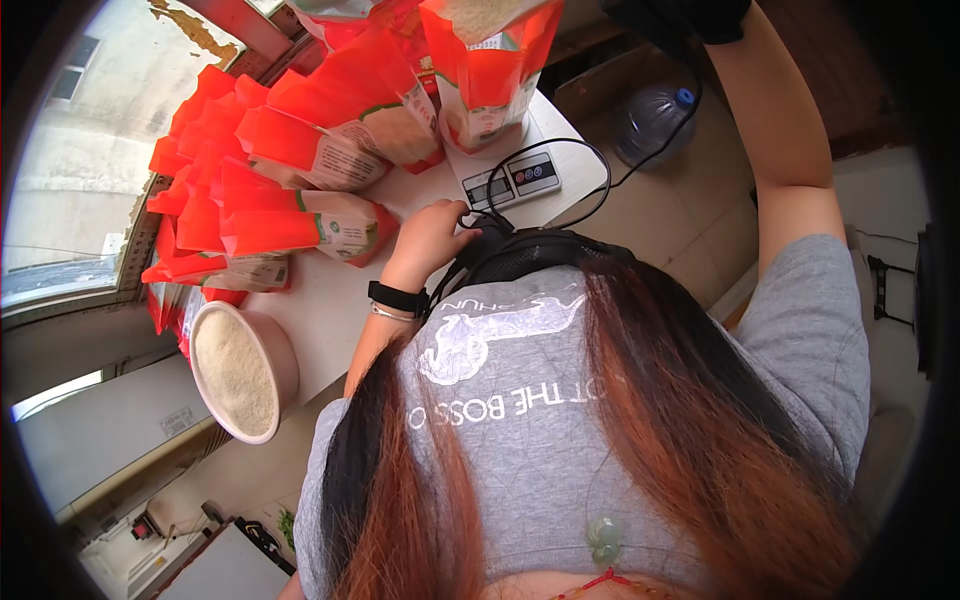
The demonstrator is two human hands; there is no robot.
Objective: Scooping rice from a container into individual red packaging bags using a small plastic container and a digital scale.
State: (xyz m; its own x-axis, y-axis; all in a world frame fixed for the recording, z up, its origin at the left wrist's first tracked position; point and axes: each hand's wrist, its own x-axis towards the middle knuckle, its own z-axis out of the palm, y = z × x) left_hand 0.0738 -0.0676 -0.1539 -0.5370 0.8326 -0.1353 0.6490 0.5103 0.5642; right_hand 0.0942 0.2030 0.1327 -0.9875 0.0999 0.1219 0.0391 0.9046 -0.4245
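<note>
While my left hand [432, 240] rests half-curled on the table [320, 300], its fingers touch the black cable [560, 150] just beside the scale [515, 178]; it grips nothing that I can see. My right hand [680, 20] is raised past the table's far corner in a black glove, and I cannot tell whether it is open or closed, since the top edge of the view cuts it off. An open red bag [490, 60] of rice stands on the scale. More red bags [290, 150] lie stacked along the table's window edge, the nearest one [310, 228] close to my left wrist. A round bowl [245, 370] full of rice sits at the near corner by the window. A clear water bottle [655, 120] lies on the floor beyond the table.
</note>
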